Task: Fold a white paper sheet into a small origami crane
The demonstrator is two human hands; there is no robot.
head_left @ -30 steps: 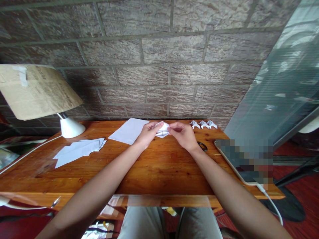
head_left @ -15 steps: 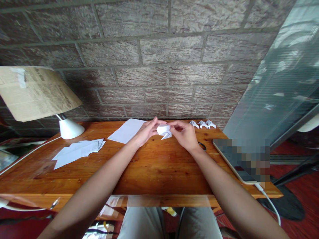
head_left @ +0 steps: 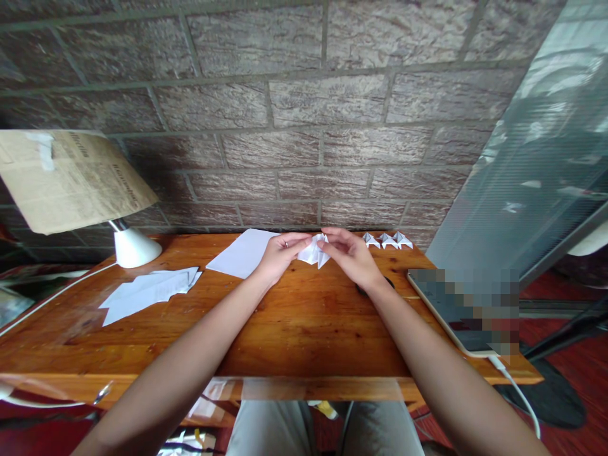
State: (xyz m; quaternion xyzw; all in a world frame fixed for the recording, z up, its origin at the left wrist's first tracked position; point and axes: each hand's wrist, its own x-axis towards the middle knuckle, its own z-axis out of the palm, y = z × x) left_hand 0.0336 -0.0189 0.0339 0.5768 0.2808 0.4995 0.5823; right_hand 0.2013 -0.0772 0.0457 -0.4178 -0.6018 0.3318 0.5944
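The left hand [head_left: 280, 254] and right hand [head_left: 352, 258] pinched a folded paper [head_left: 314, 251] between them above the table [head_left: 304, 323]; three folded pieces [head_left: 387, 240] sat near the wall.

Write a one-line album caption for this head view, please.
Both hands, left and right, pinch a folded paper above a wooden table.

tablet [head_left: 468, 310]: screen pixelated | scissors [head_left: 380, 285]: mostly behind right wrist
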